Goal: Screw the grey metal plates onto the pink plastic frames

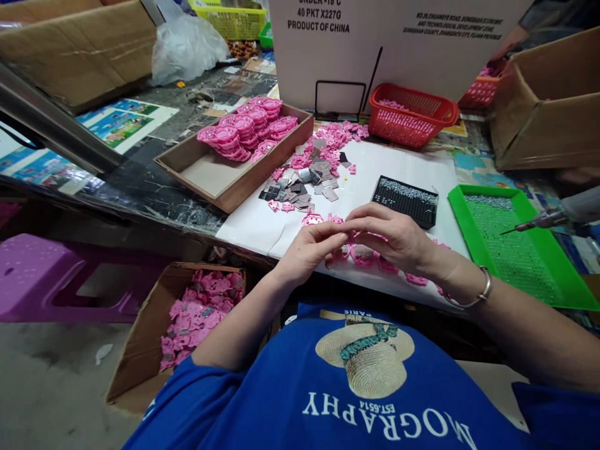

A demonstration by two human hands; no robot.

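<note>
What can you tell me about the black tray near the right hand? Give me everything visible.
The black tray is small, shallow and roughly rectangular, with low walls and what looks like a plastic body. Rows of dark ridges line it, and many tiny silvery pieces, metallic-looking, gather mostly toward its far side. It lies flat on the white surface, left of the green tray and apart from it. The right hand overlaps its near-left corner in view; whether they touch is unclear.

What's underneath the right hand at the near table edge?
Part of a row of pink pieces shows below the right hand, on the white surface. The hand covers some of the row; anything between its fingertips and the left hand is hidden.
</note>
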